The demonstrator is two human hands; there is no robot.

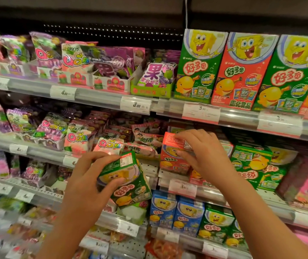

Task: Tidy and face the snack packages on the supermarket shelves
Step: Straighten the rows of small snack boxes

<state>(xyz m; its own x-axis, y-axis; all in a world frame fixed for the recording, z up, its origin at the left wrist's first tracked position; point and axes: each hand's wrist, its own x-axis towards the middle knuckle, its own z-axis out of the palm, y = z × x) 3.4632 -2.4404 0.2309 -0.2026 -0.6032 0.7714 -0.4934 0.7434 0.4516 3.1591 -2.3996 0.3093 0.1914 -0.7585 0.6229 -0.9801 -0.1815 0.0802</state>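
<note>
Your left hand (pixel 91 176) grips a green cardboard snack box (pixel 129 181) with a yellow cartoon face on its front, fingers curled over the top edge and thumb pressed against the front panel. You hold the box tilted, in the air in front of the shelves, clear of the shelf edge and just left of the red box.

Your right hand (pixel 203 156) rests on a red cardboard snack box (pixel 173 156) that stands on the second shelf (pixel 242 199) from the top; your fingertips curl over its upper edge and your thumb lies against its front, so you are pinching the box at its top. Just right of that hand, green boxes of the same brand (pixel 252 161) lie tilted and jumbled on the same shelf.

On the top shelf (pixel 239 116), tall green and red boxes (pixel 242 71) stand upright in a row, faces forward. To their left, pink and purple gummy candy bags (pixel 76 60) sit in open display cartons. Below your hands, blue and green small boxes (pixel 188 215) stand side by side on a lower shelf. White price tags (pixel 135 105) are clipped along the shelf rails.
</note>
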